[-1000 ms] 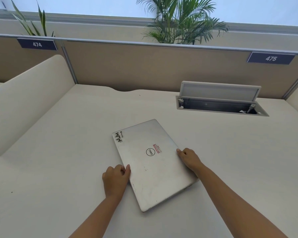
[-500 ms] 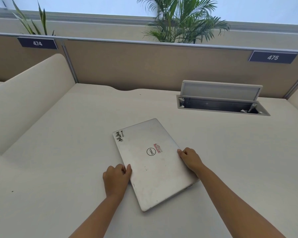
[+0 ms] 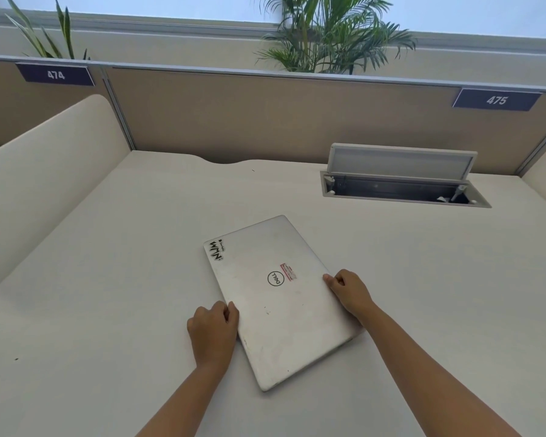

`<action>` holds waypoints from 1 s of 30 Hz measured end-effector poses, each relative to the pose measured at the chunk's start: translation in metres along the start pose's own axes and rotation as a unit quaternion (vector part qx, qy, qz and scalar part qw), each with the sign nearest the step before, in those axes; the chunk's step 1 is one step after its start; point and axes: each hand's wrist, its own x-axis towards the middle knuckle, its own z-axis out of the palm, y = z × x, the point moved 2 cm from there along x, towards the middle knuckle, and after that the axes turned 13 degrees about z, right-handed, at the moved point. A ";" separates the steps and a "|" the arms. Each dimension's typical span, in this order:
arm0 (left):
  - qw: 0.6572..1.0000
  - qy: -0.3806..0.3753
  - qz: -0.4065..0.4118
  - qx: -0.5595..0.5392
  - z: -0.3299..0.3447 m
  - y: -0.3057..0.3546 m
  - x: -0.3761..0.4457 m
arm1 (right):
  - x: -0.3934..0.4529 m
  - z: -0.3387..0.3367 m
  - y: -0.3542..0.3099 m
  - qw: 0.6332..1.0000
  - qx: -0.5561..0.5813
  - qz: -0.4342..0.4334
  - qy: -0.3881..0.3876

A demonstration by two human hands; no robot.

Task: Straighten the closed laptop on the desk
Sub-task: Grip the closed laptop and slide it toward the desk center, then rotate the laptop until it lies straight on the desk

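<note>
A closed silver laptop (image 3: pixel 278 298) with stickers on its lid lies flat on the cream desk (image 3: pixel 108 310). It sits skewed, its long sides running from far left to near right. My left hand (image 3: pixel 213 334) grips the laptop's left long edge near the middle, fingers curled on the rim. My right hand (image 3: pixel 350 291) holds the opposite long edge, fingertips on the lid's rim. Both forearms reach in from the bottom of the view.
An open cable hatch (image 3: pixel 401 184) with its flap raised sits in the desk at the far right. A brown partition (image 3: pixel 265 121) closes the back, with plants behind it. A cream side divider (image 3: pixel 44 171) rises on the left.
The laptop and both hands stay in nearly the same place; only the view has shifted a little.
</note>
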 end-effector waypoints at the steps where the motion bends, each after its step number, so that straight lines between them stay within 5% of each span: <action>1: 1.000 -0.002 0.001 0.000 0.000 0.000 0.000 | 0.000 0.000 0.000 1.000 -0.003 0.000 0.003; 12: 1.000 -0.007 0.023 -0.011 -0.008 0.005 -0.001 | -0.004 0.003 0.003 0.997 0.065 0.020 0.019; 25: 0.997 -0.050 0.048 -0.041 -0.010 -0.004 -0.001 | -0.008 0.003 0.000 0.999 0.019 0.014 0.047; 30: 0.992 -0.088 0.076 -0.050 -0.013 -0.012 0.002 | -0.033 -0.008 -0.002 0.987 0.134 0.045 0.080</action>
